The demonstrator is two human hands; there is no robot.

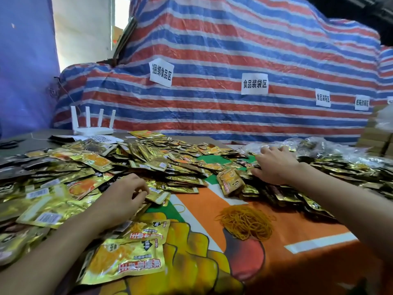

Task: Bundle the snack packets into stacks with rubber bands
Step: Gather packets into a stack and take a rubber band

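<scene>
Gold snack packets [174,165] lie in a wide loose heap across the table. My left hand [125,194] rests on the heap at the left, its fingers curled round the edge of one small gold packet [158,195]. My right hand [274,167] reaches into the packets at the right, fingers spread flat over them. A bundled stack of packets [230,180] stands just left of that hand. A pile of yellow rubber bands [246,222] lies on the orange cloth [297,241] between my arms. Larger packets [125,260] lie near the front edge.
A white router [93,124] with four antennas stands at the back left. A striped red, blue and white tarp [234,60] with paper labels rises behind the table. Clear bags of packets [319,145] sit at the back right beside cardboard boxes [374,137].
</scene>
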